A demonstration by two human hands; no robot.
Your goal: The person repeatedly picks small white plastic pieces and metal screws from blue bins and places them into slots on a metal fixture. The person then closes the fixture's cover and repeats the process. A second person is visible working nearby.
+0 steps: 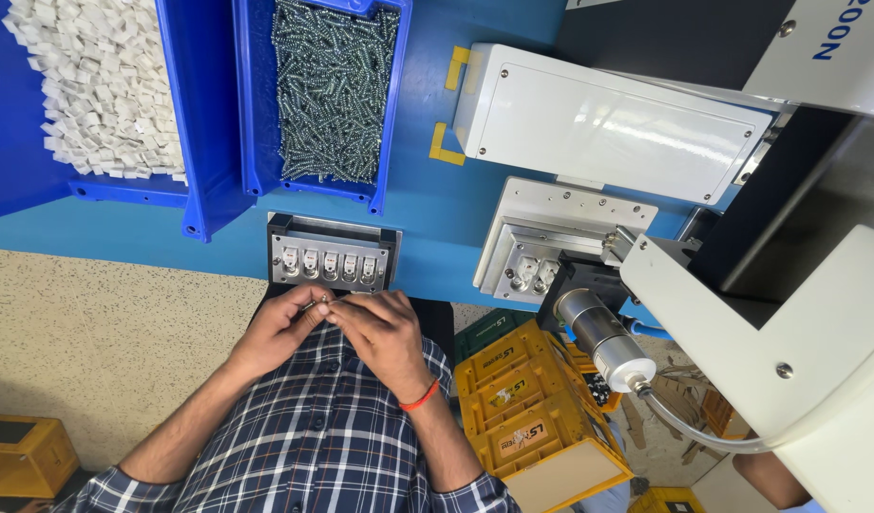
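My left hand [278, 332] and my right hand [385, 332] meet just below a small metal fixture [331, 249] on the blue table. Their fingertips pinch a small screw [319, 303] between them. The fixture holds a row of several small white parts with metal fittings [330, 265]. Which hand carries the screw's weight is unclear. A red thread circles my right wrist.
A blue bin of screws [334, 90] and a blue bin of small white blocks [104, 85] stand at the back. A white machine [617, 123] with a metal nest [541, 266] and a motor [603, 342] fills the right. Yellow crates [527, 408] sit on the floor.
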